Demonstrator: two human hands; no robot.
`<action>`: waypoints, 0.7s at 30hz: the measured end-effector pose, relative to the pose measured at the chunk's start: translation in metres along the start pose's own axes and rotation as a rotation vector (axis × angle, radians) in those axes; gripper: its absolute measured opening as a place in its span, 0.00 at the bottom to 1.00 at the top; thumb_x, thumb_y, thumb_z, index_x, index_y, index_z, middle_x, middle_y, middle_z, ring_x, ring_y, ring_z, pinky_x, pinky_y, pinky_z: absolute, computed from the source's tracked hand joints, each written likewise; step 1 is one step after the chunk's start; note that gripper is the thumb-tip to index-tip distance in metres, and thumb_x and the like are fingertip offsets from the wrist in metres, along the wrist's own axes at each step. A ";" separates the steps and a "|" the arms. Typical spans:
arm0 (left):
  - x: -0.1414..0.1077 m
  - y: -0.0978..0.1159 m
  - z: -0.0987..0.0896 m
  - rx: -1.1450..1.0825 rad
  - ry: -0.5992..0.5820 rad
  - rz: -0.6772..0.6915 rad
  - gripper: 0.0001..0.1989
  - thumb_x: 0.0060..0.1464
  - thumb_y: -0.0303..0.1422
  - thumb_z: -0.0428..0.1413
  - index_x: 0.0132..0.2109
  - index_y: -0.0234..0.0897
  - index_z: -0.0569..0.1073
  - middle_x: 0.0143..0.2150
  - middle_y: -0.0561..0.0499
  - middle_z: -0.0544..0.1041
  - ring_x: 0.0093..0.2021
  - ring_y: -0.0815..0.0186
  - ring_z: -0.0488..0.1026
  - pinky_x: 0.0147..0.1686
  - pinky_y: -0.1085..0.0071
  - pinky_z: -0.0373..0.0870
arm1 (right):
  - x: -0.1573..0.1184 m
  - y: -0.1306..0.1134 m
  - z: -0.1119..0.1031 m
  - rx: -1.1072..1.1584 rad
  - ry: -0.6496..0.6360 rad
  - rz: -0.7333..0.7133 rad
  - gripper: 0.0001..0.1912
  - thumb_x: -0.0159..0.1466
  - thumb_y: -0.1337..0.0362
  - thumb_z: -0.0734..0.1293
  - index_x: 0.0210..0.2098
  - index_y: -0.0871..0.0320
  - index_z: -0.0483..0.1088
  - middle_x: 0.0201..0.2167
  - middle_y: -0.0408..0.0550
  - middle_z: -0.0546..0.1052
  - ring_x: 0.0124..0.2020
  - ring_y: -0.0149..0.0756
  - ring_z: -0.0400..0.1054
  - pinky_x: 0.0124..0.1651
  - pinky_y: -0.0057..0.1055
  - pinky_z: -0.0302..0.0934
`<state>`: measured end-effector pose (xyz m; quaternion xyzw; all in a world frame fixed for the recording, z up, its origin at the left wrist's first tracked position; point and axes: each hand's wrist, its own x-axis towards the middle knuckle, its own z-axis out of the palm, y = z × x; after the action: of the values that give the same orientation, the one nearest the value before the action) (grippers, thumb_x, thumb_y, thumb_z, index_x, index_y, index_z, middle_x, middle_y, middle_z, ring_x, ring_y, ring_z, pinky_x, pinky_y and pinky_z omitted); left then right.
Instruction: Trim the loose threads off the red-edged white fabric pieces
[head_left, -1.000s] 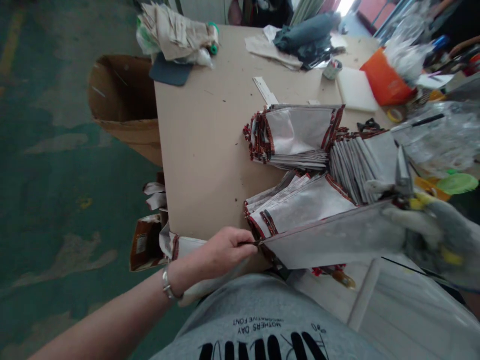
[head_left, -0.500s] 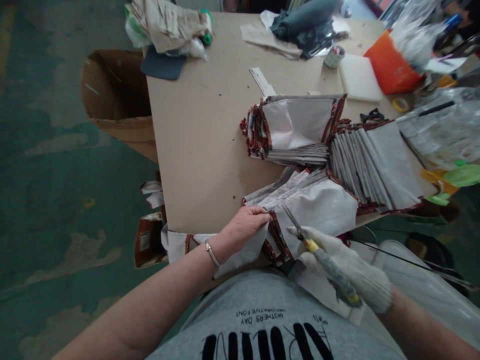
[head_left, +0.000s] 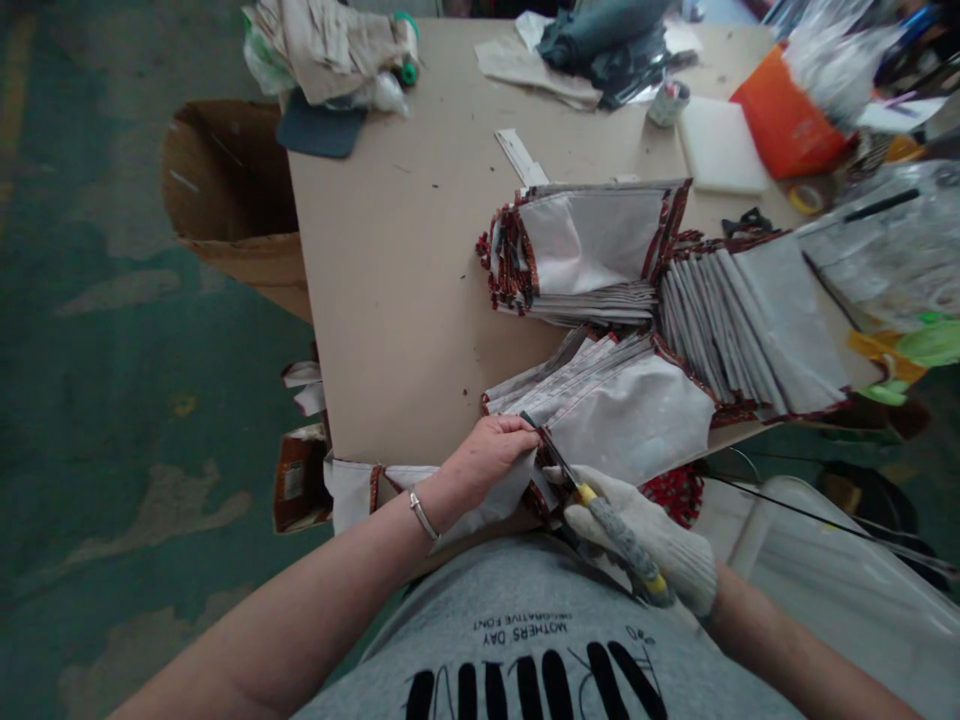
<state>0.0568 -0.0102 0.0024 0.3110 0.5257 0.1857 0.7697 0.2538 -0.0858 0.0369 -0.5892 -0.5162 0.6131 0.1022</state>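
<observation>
My left hand is closed, pinching the edge of a grey-white fabric piece with brown-red bound edges at the table's front. On my right hand is a white knit glove. Its fingers wrap a slim metal-bladed tool with a grey handle and yellow bands; whether it has a second blade is hidden. The dark blade lies at the bound edge, right beside my left fingertips. Just beyond my hands rests a fanned stack of similar pieces.
Two more stacks, one behind and one at the right, lie on the table. A cardboard box stands at the left. Farther right are an orange bag, a white block and clear plastic. Below is a translucent bin.
My right hand has moved left and the tool's blade has come up to the bound edge by my left fingers. My left hand keeps its pinch in nearly the same place.
</observation>
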 end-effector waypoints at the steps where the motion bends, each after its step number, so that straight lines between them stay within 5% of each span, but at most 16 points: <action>1: 0.000 0.001 0.001 -0.005 0.002 -0.007 0.03 0.44 0.29 0.57 0.25 0.34 0.73 0.19 0.54 0.71 0.19 0.71 0.63 0.21 0.75 0.59 | 0.002 -0.001 0.000 -0.005 -0.010 0.001 0.24 0.62 0.49 0.67 0.53 0.53 0.73 0.39 0.48 0.78 0.38 0.44 0.72 0.44 0.39 0.69; 10: -0.002 0.005 0.005 -0.019 0.008 -0.043 0.03 0.44 0.27 0.56 0.25 0.34 0.73 0.18 0.55 0.70 0.18 0.72 0.64 0.20 0.75 0.60 | 0.011 0.014 0.011 0.091 -0.010 -0.053 0.26 0.65 0.47 0.66 0.56 0.56 0.71 0.39 0.47 0.77 0.39 0.40 0.71 0.43 0.35 0.67; 15: 0.000 0.001 0.002 -0.012 -0.013 -0.027 0.03 0.45 0.29 0.56 0.26 0.34 0.73 0.19 0.54 0.70 0.19 0.71 0.64 0.22 0.74 0.61 | 0.012 0.018 0.017 0.190 -0.026 -0.149 0.24 0.66 0.49 0.66 0.53 0.60 0.71 0.44 0.50 0.77 0.45 0.44 0.70 0.51 0.38 0.65; 18: -0.005 0.002 0.003 0.075 -0.028 0.037 0.05 0.46 0.29 0.56 0.26 0.35 0.74 0.20 0.55 0.70 0.21 0.71 0.63 0.23 0.73 0.60 | 0.007 0.016 0.016 0.206 0.018 -0.115 0.24 0.65 0.53 0.68 0.56 0.57 0.69 0.44 0.48 0.77 0.42 0.41 0.70 0.48 0.37 0.66; 21: -0.019 0.006 0.012 0.263 -0.050 0.235 0.06 0.49 0.28 0.56 0.25 0.35 0.76 0.24 0.53 0.72 0.26 0.68 0.66 0.29 0.72 0.63 | 0.005 0.008 0.017 0.192 0.201 -0.063 0.34 0.59 0.57 0.72 0.62 0.51 0.62 0.42 0.45 0.76 0.38 0.37 0.71 0.44 0.34 0.68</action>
<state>0.0607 -0.0205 0.0229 0.4730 0.4863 0.1962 0.7080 0.2427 -0.0945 0.0238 -0.6186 -0.4607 0.5941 0.2283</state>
